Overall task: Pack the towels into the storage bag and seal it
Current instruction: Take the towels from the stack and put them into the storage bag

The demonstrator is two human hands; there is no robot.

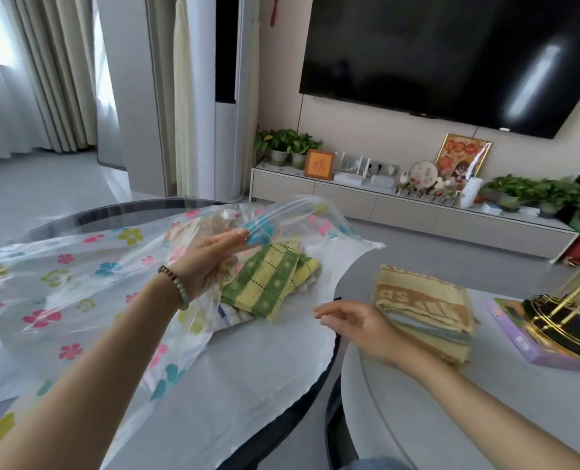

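Several towels, topped by a green-and-yellow checked towel (269,281), already lie inside the flowered storage bag (78,276), just beyond the left hand (210,256) lifting its mouth; the right hand (353,322), open and empty, hovers beside the unpacked towel stack (424,307); sealing remains

Living room seen in daylight

Daylight is being filtered through pale curtains (27,72) at the left; a dark television (451,59) is being carried on the beige wall above a low cabinet (376,201), where potted plants (286,145) are being displayed over grey floor (44,184).
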